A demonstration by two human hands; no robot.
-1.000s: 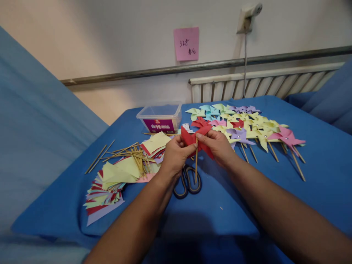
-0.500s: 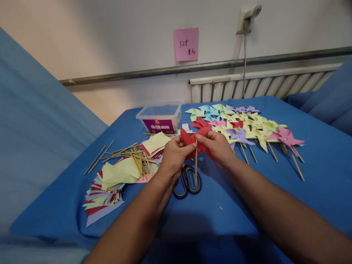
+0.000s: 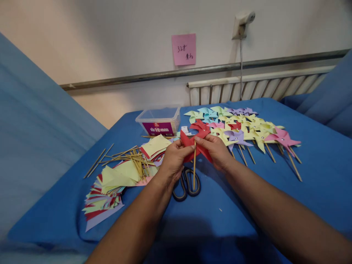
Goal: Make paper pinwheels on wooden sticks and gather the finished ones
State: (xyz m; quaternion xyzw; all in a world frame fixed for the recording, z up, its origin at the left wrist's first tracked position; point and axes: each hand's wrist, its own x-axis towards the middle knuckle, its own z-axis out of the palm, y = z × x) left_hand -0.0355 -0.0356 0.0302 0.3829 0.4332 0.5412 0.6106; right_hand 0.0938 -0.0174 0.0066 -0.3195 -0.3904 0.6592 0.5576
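Between my hands is a red paper pinwheel (image 3: 204,152) with a wooden stick (image 3: 194,168) hanging down from its middle. My left hand (image 3: 176,156) is closed on its left side, thumb against the top of the stick. On the other side, my right hand (image 3: 216,148) pinches the pinwheel, its thumb at the stick's top end. The thumbs nearly meet there, and the other fingers are partly hidden behind the paper. Below the hands, dark-handled scissors (image 3: 180,196) lie on the blue cloth, their blades out of sight.
Finished pinwheels (image 3: 260,128) in several colours lie to the right. Leftward are loose wooden sticks (image 3: 140,165), a fanned stack of coloured paper (image 3: 104,200) and more paper sheets (image 3: 155,146). A clear plastic tub (image 3: 158,117) stands at the back, before the wall and radiator (image 3: 220,93).
The view has shifted slightly, so the wall and table items sit a little lower. Both hands keep their hold on the red pinwheel and its stick, with almost no movement.
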